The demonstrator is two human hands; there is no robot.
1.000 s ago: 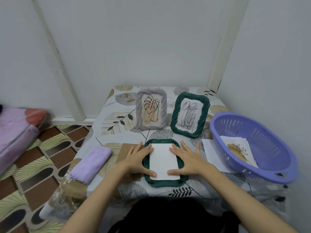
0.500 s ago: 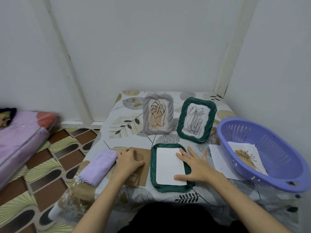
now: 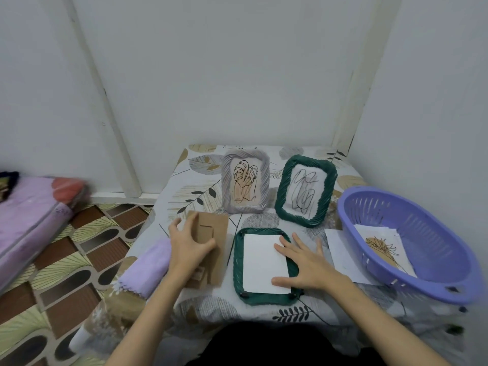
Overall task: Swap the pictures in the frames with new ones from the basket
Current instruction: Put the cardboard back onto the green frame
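Observation:
A dark green frame lies face down at the table's front, with a white picture sheet laid in its back. My right hand rests flat on the sheet's right edge and the frame's rim, fingers spread. Left of the frame, my left hand grips the brown cardboard backing board and tilts its far end up off the table. A grey frame and a second green frame stand upright behind, each with a line drawing. The purple basket on the right holds pictures.
A folded lilac cloth lies at the table's left edge beside my left wrist. A loose white sheet lies between the flat frame and the basket. Walls close in behind and to the right. A pink mattress lies on the floor at left.
My left hand left the white sheet, moved left to the cardboard backing board, took hold of it and lifted its far end. My right hand stayed on the sheet.

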